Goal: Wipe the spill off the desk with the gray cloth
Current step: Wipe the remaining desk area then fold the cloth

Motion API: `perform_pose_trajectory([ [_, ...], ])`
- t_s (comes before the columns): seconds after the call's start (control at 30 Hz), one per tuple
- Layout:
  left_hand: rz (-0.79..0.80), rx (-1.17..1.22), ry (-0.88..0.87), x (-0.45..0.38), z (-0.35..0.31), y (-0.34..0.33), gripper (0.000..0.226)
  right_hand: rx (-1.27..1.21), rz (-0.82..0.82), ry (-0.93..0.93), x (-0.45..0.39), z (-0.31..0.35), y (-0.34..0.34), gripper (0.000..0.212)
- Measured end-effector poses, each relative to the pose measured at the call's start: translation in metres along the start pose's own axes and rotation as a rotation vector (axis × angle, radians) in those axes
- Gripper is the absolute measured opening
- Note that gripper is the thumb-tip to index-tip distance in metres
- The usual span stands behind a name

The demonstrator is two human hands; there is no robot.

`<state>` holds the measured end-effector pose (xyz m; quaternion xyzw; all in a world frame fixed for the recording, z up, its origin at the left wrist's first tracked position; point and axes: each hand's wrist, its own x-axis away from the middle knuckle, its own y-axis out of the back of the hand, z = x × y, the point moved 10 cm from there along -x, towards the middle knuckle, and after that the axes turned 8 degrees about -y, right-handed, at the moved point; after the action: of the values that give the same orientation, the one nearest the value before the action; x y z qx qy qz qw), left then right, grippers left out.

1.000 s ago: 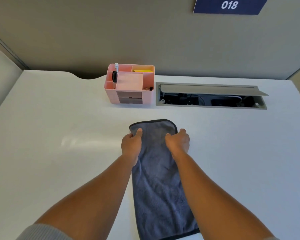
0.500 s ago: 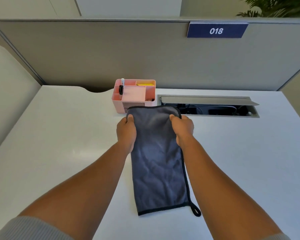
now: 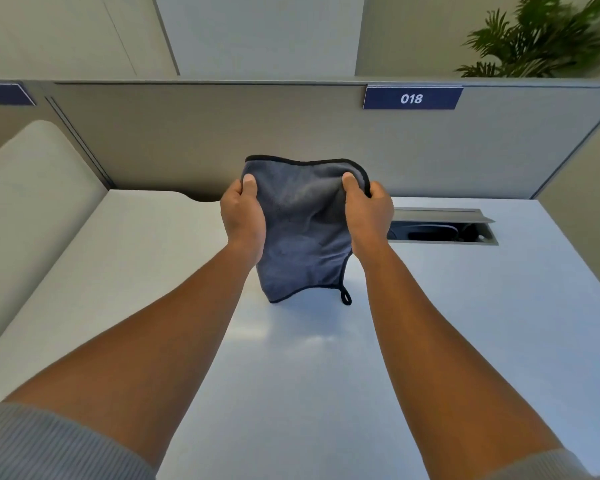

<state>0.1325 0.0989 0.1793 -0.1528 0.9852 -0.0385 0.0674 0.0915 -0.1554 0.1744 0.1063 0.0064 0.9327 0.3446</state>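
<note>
The gray cloth (image 3: 303,230), edged in black with a small loop at one lower corner, hangs in the air above the white desk (image 3: 326,375). My left hand (image 3: 242,216) grips its upper left corner, thumb on the near face. My right hand (image 3: 368,213) grips its upper right corner the same way. The cloth's lower edge hangs close to the desk; contact with the surface cannot be told. A faint pale sheen (image 3: 284,336) lies on the desk in front of the cloth. The pink organizer is hidden behind the cloth.
An open cable tray (image 3: 444,226) is set into the desk at the back right. A gray partition (image 3: 187,143) with a "018" sign (image 3: 412,98) runs behind the desk. A plant (image 3: 541,36) stands beyond it.
Both hands have lifted the cloth off the desk and up, so it now hangs instead of lying flat. The camera has tilted upward.
</note>
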Motion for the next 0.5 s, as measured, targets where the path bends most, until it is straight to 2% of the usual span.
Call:
perform_pose_trajectory([
  [0.07, 0.047, 0.025, 0.08, 0.01, 0.014, 0.007, 0.036, 0.004, -0.005, -0.007, 0.009, -0.014, 0.006, 0.036],
  [0.13, 0.156, -0.018, 0.271, 0.03, 0.046, 0.01, 0.039, 0.091, 0.038, -0.042, 0.016, -0.039, 0.007, 0.029],
  [0.2, 0.289, -0.111, 0.494, 0.061, 0.088, 0.019, 0.029, 0.279, 0.123, -0.118, 0.023, -0.075, 0.005, 0.03],
  [0.3, 0.44, -0.268, 0.685, 0.109, 0.142, 0.046, 0.024, 0.594, 0.287, -0.248, 0.042, -0.139, 0.007, 0.036],
  [0.43, 0.767, -0.419, 0.96, 0.183, 0.185, 0.079, 0.045, 0.685, 0.438, -0.601, 0.087, -0.22, 0.035, 0.027],
  [0.5, 0.939, -0.49, 1.065, 0.213, 0.189, 0.09, 0.054, 0.799, 0.521, -0.692, 0.106, -0.245, 0.045, 0.029],
])
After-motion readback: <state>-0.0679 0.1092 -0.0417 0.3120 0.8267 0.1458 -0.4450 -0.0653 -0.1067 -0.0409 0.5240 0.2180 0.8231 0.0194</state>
